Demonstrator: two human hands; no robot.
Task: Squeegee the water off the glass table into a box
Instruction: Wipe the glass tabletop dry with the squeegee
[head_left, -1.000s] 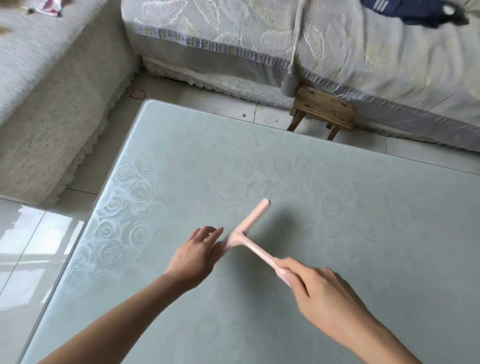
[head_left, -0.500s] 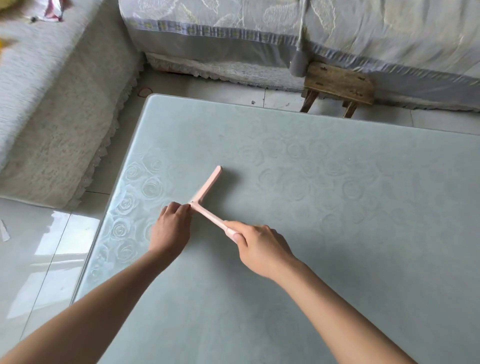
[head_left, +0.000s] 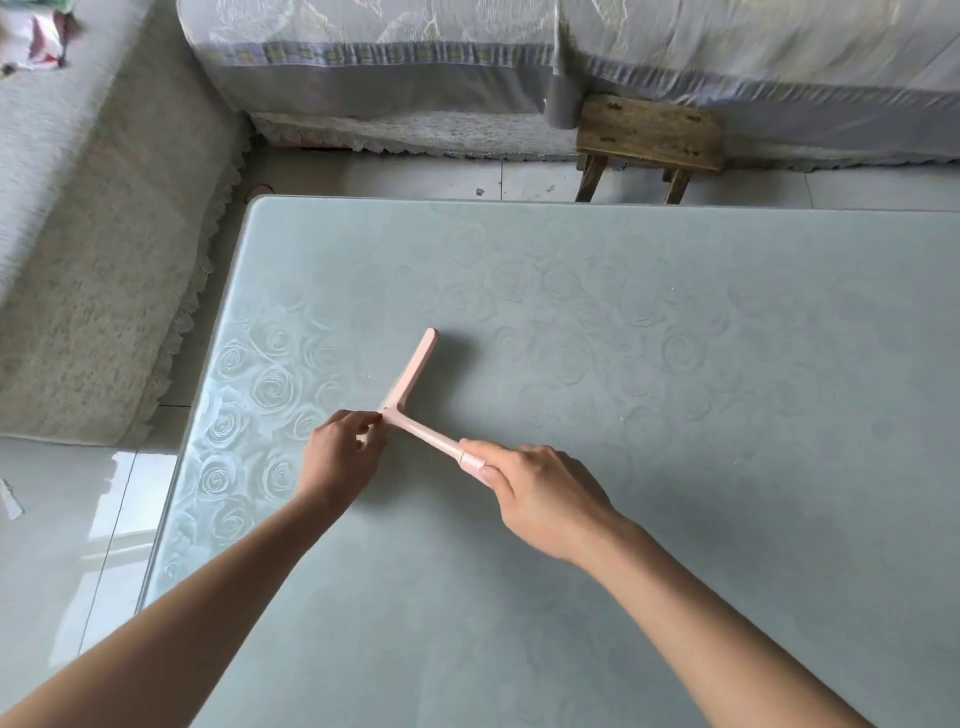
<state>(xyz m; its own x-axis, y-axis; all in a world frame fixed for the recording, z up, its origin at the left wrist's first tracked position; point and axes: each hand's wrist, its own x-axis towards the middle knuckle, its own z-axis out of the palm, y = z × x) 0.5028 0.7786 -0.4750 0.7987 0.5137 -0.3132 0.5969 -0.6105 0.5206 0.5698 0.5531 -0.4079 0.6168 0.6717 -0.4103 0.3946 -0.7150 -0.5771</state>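
Right hand (head_left: 540, 493) wraps squeegee (head_left: 415, 374) handle, thumb on top. Left hand (head_left: 337, 457) pinches blade's near end beside handle joint. Blade low on glass table (head_left: 675, 415), tip pointing away from grip, contact unclear. Water not discernible, box not in view.
Judgement: seat blade flat, even load from 2 hands, 1 slow straight pull.
Table's left edge near, just beyond left hand; far edge well ahead of tip; wide glass run right of grip

A home living room. Cloth-covered sofas (head_left: 519, 57) stand round a rose-patterned glass table (head_left: 675, 415). A small wooden stool (head_left: 649, 135) sits on tiles (head_left: 62, 545).
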